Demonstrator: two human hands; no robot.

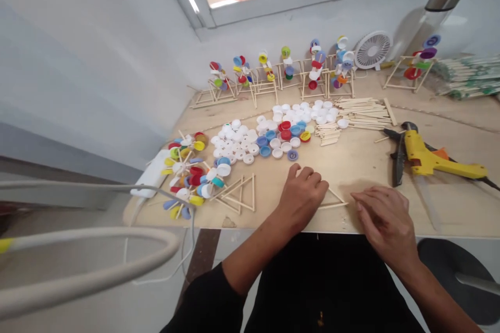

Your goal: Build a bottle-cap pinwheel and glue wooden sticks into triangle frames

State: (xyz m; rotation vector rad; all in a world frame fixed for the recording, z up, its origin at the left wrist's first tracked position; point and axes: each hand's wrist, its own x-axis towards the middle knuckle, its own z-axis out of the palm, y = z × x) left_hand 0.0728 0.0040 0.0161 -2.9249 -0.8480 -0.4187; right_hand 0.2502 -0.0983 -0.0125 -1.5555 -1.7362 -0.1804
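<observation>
My left hand is closed at the table's front, its fingers curled over one end of a small triangle of wooden sticks. The covered side of that triangle is hidden beneath the hand. Just right of the triangle's tip, my right hand hovers with fingers stretched and thumb apart, and nothing shows in it. Farther left lie more joined stick triangles. Loose white bottle caps and blue caps are spread beyond my left hand.
A yellow glue gun stands at right. Stick bundles lie mid-table. Cap wheels on stick stands line the wall, near a white fan and a bottle. Cap wheels pile up left, by a white cable.
</observation>
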